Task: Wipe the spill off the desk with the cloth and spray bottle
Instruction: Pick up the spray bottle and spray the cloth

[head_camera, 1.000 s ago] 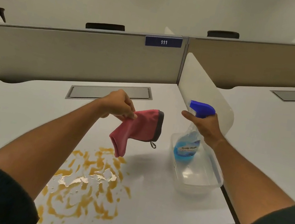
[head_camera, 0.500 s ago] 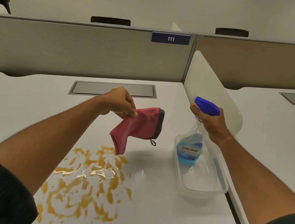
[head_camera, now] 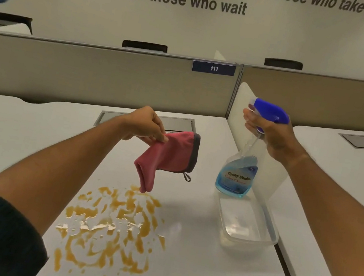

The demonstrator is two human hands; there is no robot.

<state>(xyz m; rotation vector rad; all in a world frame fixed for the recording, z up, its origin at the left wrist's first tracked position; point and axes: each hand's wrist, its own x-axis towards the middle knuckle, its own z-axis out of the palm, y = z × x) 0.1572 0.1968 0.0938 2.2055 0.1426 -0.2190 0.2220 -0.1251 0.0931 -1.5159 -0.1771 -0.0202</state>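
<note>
An orange-brown spill [head_camera: 110, 227] spreads over the near part of the white desk [head_camera: 191, 264]. My left hand [head_camera: 147, 124] pinches a pink cloth [head_camera: 168, 157] with a grey hem, which hangs in the air just above the spill's far edge. My right hand [head_camera: 271, 131] grips the neck of a clear spray bottle [head_camera: 237, 173] with a blue trigger head and blue liquid. The bottle is lifted, its base just above the far end of a clear plastic tub [head_camera: 268, 234].
A white divider panel [head_camera: 239, 104] stands behind the bottle between this desk and the neighbouring desk [head_camera: 339, 169] on the right. A beige partition [head_camera: 90, 74] closes the back. A grey cable hatch [head_camera: 107, 118] lies in the desk near it.
My right hand has lifted the spray bottle higher, up out of the tub. My left hand still holds the cloth in about the same place above the spill.
</note>
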